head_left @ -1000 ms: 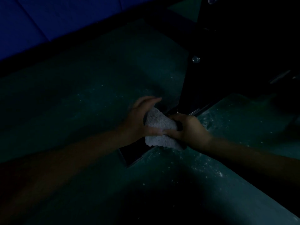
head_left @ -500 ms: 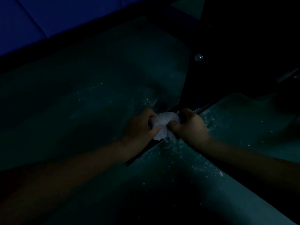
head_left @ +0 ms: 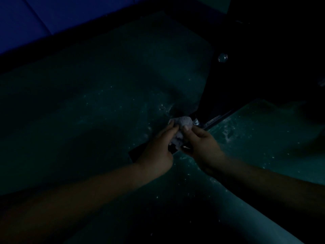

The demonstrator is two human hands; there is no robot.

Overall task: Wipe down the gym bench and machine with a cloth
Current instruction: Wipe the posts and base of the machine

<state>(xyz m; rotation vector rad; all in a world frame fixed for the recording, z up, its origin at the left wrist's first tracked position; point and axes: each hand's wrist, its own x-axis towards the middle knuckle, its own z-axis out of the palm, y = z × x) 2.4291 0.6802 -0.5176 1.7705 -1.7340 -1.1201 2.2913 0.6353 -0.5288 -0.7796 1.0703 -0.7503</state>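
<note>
Since a second ago, when the cloth (head_left: pixel 182 128) lay spread wide between my palms, I have gathered it into a small tight wad, and both hands have drawn closer together over the dark metal foot (head_left: pixel 140 152) of the machine.

Seen from my head, looking down in very dim light: my left hand (head_left: pixel 156 148) curls round the left side of the cloth, fingers reaching forward, one fingertip at the top of the wad. My right hand (head_left: pixel 202 143) pinches the other side, thumb pressed onto the cloth from above. The cloth is pale, greyish white, with a nubbly, towel-like surface; it bulges out above my fingers in a rounded lump and a smaller fold hangs between my palms. It sits just beside a shiny bolt (head_left: pixel 195 122) on the black frame (head_left: pixel 246 81), though I cannot tell whether it touches the metal. A second round stud (head_left: pixel 222 58) glints higher on the frame. Underneath is a dark green floor (head_left: pixel 88 111) flecked with white specks.
</note>
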